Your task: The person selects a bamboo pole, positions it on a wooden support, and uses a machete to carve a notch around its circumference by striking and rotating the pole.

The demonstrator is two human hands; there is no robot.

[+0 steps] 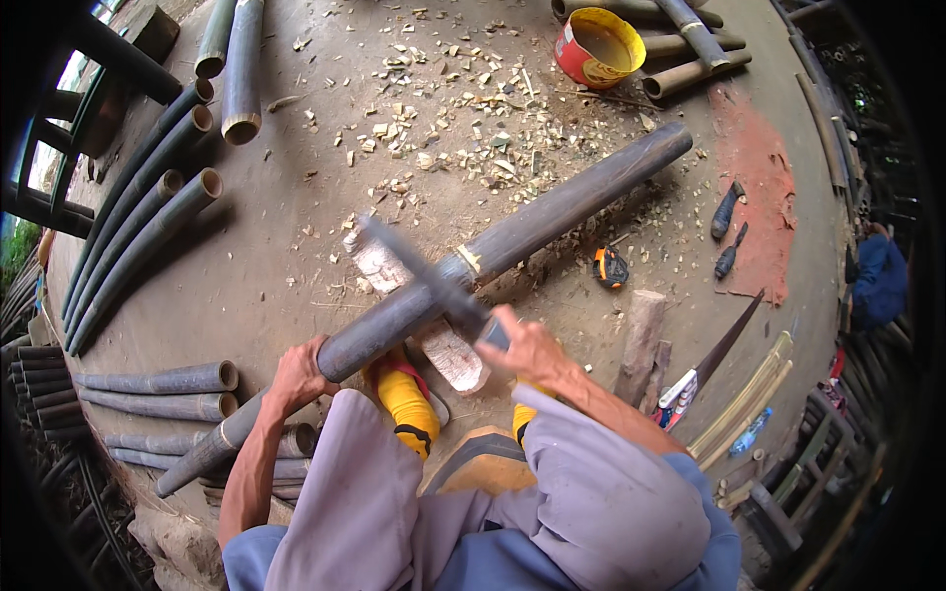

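A thick dark bamboo pole (581, 202) lies slantwise in front of me, with a pale cut patch at a joint near its middle. My left hand (300, 374) is closed on the pole's near end by my left knee. In my right hand (532, 350) is the handle of a machete (448, 293), its blade smeared by motion and crossing over the pole near the cut. Whether the blade touches the bamboo, I cannot tell. A chopped pale wooden block (451, 357) rests beneath the pole.
Wood chips (473, 128) litter the ground. A red-yellow bucket (599, 49) stands at the far side. Right of the pole lie an orange-black tape measure (610, 267), a handsaw (724, 345) and a red sheet (757, 197). Cut bamboo poles (148, 222) lie at left.
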